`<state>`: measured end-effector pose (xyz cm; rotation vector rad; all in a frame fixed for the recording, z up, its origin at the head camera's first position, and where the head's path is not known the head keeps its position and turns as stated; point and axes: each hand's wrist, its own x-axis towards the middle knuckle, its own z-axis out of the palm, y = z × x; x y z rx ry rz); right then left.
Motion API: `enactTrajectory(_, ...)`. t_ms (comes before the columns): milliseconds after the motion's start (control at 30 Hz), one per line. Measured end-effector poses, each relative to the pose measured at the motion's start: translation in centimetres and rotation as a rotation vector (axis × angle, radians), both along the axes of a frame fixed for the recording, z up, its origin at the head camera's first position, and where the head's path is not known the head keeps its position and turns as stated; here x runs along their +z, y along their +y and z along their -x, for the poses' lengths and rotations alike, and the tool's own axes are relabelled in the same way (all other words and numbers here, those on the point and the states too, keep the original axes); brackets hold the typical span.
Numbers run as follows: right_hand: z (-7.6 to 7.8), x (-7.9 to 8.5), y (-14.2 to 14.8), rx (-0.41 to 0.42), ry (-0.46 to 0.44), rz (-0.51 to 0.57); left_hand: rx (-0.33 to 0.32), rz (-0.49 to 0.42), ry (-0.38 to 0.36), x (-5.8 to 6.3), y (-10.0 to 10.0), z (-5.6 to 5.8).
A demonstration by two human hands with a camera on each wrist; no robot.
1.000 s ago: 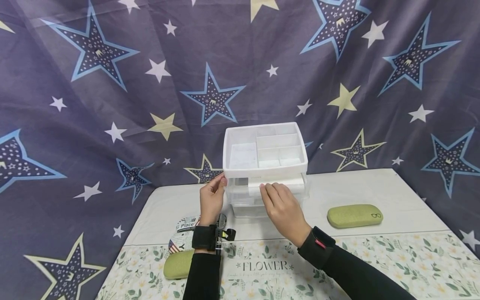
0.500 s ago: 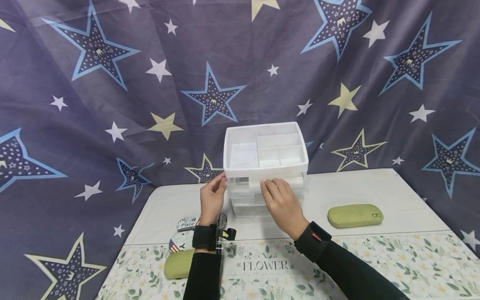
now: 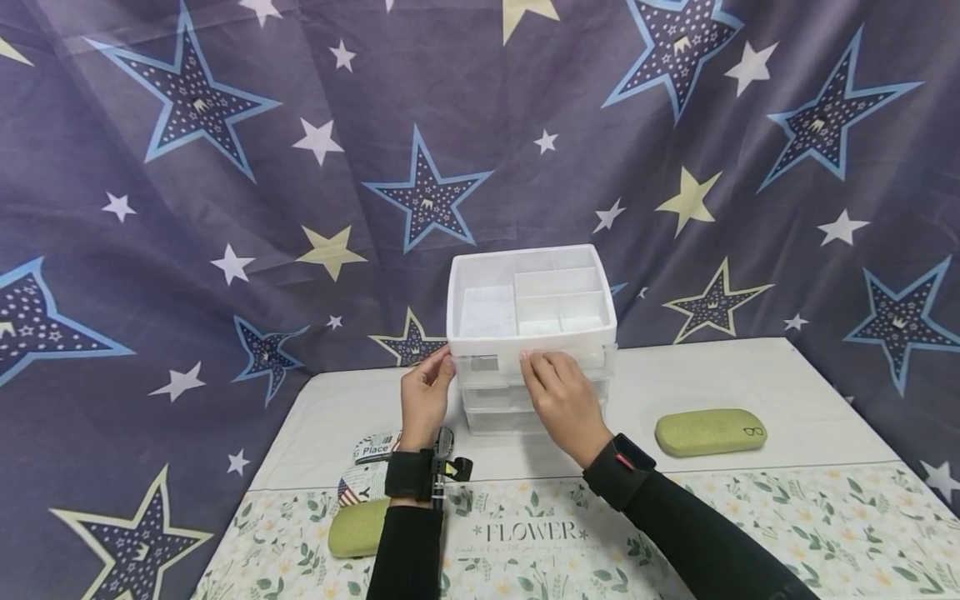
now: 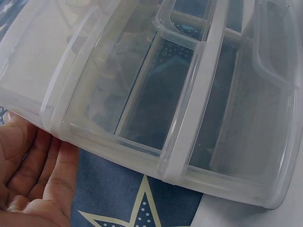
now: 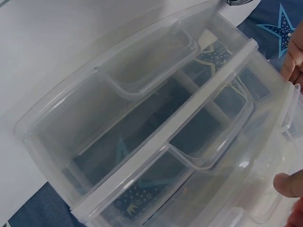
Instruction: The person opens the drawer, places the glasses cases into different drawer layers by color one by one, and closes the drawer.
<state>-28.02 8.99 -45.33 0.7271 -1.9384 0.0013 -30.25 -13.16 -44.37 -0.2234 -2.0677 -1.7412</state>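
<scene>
A white-topped storage box [image 3: 480, 343] with several clear drawers stands at the middle of the table. Its open top tray has divided compartments. My right hand [image 3: 566, 404] has curled fingers at the front of the top clear drawer [image 3: 474, 373]; in the right wrist view, the thumb [image 5: 286, 184] lies against that front beside the handle recess. My left hand [image 3: 424, 396] touches the box's left side just below the white top, its fingers [image 4: 61, 179] extended along the side in the left wrist view. The lower drawers [image 4: 246, 109] look closed and see-through.
A green glasses case [image 3: 711, 432] lies to the right of the box. Another green case [image 3: 356, 532] lies at the left, partly behind my left sleeve, near a newspaper-print item [image 3: 365, 479]. A star-patterned curtain [image 3: 300, 208] hangs close behind the table [image 3: 750, 375].
The top drawer has slid back into the box under my right hand, which has moved slightly away from me with it. My left hand has stayed at the box's side.
</scene>
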Motion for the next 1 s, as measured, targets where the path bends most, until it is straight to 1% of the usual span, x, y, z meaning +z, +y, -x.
enactTrajectory(200, 0.6, -0.4, 0.2, 0.014, 0.05, -0.011, 0.016, -0.001, 0.002, 0.0, 0.1, 0.0)
enactTrajectory(367, 1.2, -0.7, 0.5, 0.025, 0.089, -0.024, 0.014, -0.003, -0.002, 0.1, 0.1, -0.1)
enactTrajectory(533, 1.6, -0.9, 0.8, 0.056, 0.129, -0.031, 0.006, 0.0, -0.008, 0.0, 0.0, 0.0)
enactTrajectory(667, 1.7, -0.9, 1.1, 0.063, 0.138, -0.041, -0.003, -0.014, -0.005, -0.1, 0.0, 0.1)
enactTrajectory(800, 1.8, -0.9, 1.3, 0.071, 0.142, -0.048, 0.006, -0.017, 0.0, -0.2, 0.0, 0.2)
enactTrajectory(1000, 1.9, -0.9, 1.5, 0.09, 0.126, -0.036, 0.009, -0.021, 0.002, -0.2, 0.0, 0.3)
